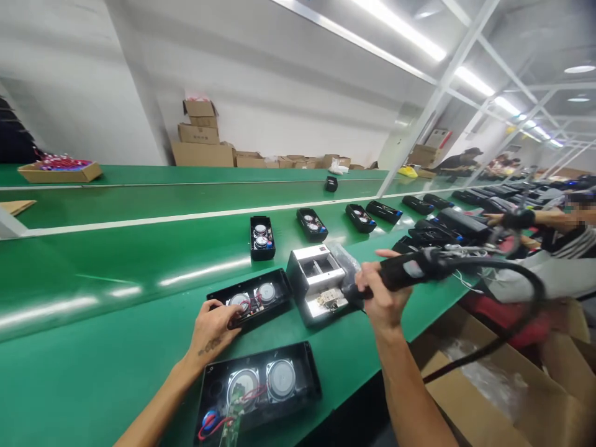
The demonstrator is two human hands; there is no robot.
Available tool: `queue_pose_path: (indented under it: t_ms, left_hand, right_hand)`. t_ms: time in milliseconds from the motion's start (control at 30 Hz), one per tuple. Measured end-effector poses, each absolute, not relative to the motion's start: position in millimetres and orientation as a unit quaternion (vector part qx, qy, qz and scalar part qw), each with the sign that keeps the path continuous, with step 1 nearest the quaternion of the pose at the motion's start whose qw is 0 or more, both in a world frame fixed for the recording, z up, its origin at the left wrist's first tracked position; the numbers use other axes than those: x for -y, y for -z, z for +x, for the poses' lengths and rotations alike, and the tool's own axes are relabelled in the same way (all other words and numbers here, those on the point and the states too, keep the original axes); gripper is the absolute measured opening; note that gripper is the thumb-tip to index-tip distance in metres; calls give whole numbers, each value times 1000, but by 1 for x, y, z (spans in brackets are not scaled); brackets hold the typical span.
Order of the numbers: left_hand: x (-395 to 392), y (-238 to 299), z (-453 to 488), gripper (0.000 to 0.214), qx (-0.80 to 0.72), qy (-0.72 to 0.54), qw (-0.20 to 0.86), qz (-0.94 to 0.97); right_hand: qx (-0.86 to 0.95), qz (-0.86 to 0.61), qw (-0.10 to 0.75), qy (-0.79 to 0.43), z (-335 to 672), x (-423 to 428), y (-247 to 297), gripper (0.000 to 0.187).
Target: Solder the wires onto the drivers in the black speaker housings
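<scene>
My right hand (384,295) is wrapped round a black electric screwdriver (410,268). The tool lies nearly level, its tip end pointing left at the screw feeder (321,264), a white and black box. Whether the bit touches the feeder I cannot tell. Fingers and thumb of my left hand (215,326) grip the near edge of a black speaker housing (274,305) with two round speakers and red wires. Closer to me lies a larger-looking open speaker housing (305,394), with two speakers, a green circuit board (235,410) and a blue round part (210,419).
Several more speaker housings stand along the green bench (139,366) toward the right. A thick black cable (526,316) loops from the screwdriver. Below the bench edge is an open cardboard box (465,397). A co-worker's arm (549,217) reaches in at right.
</scene>
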State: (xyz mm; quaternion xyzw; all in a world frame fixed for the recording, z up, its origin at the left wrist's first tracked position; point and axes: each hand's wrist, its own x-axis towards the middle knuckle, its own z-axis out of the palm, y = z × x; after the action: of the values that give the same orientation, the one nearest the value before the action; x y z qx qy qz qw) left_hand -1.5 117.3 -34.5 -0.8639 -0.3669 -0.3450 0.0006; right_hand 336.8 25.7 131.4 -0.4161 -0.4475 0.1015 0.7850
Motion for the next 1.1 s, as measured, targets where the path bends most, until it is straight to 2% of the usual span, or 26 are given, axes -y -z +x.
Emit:
queue_pose_path:
  t_ms: [200,333,567,700,900,1100]
  left_hand:
    - [-120,37,-4,22,384,326,-5,-864]
    - [-119,35,-4,25,383,332,1,-862]
    - [-110,22,4,27,384,333,-1,-861]
    - [-108,21,7,22,392,333,6,-857]
    - [-108,26,10,4,393,341,-1,-854]
    - [-110,31,10,2,397,342,-15,-851]
  right_hand:
    - [424,-472,756,-160,341,-27,-102,30]
    - [474,-475,700,-246,329,-20,-107,29]
    - [500,-271,721,-397,230,-38,-111,24]
    - [521,-254,701,-415,184,-67,-98,24]
    - [535,-279,676,-422,170,-81,-82,23]
    - [558,-300,657,-410,166,-82,-80,20]
